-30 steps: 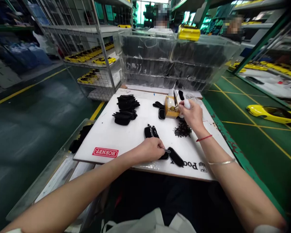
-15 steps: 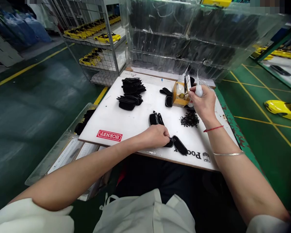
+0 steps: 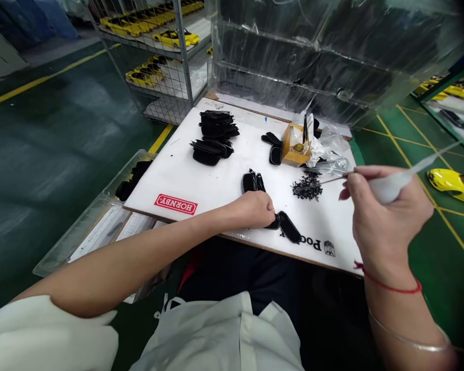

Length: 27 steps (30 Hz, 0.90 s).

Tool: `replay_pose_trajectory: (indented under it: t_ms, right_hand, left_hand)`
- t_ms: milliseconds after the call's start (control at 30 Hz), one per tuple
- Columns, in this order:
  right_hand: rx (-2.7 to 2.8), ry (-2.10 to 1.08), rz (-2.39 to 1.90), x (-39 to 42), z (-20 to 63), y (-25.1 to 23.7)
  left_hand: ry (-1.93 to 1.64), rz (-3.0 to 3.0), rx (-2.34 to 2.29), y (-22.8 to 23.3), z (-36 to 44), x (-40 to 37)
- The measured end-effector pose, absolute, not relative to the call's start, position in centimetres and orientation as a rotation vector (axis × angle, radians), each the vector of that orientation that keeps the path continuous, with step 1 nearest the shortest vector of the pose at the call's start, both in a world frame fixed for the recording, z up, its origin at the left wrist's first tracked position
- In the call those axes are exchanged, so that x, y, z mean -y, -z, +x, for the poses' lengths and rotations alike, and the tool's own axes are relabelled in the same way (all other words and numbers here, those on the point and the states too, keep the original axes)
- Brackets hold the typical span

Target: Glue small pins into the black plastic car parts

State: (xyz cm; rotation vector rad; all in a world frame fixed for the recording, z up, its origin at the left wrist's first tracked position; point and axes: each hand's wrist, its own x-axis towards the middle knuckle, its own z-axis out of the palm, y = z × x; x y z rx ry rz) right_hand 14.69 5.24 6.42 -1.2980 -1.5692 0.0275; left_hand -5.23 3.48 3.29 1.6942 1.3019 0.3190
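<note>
My left hand (image 3: 255, 209) is closed, its fingertips on a glossy black plastic part (image 3: 272, 223) at the front of the white board. A second black, rounded part (image 3: 290, 227) lies against it. My right hand (image 3: 388, 216), raised over the board's right side, grips a white squeeze bottle (image 3: 392, 186) with a long thin nozzle. The same hand pinches a thin metal rod (image 3: 331, 180), pointing left toward a heap of small black pieces (image 3: 308, 186). More black parts (image 3: 253, 181) stand just behind my left hand.
Stacks of black parts (image 3: 212, 150) sit at the board's back left. A yellow box (image 3: 294, 156) with small bottles stands behind the heap, beside crumpled clear plastic (image 3: 334, 141). Plastic-covered crates (image 3: 270, 67) border the back. A rack (image 3: 185, 56) of yellow car bodies is left.
My right hand has moved from the yellow box toward me and right, carrying the bottle and rod. My left hand stays at the black part. The view has shifted slightly.
</note>
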Motion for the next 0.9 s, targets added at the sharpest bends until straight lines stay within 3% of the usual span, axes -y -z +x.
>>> replay_pose_trajectory:
  t_ms: [333,900]
  right_hand:
    - [1.686,-0.184,-1.322,-0.6,14.1,-5.4]
    - [1.779,-0.133,-1.322,0.3,14.5,-5.2]
  left_hand:
    - [-0.304,1.719,-1.302,-3.3,-5.3,-3.5]
    - [-0.354,1.669,-1.277,-2.9,-5.6,-3.4]
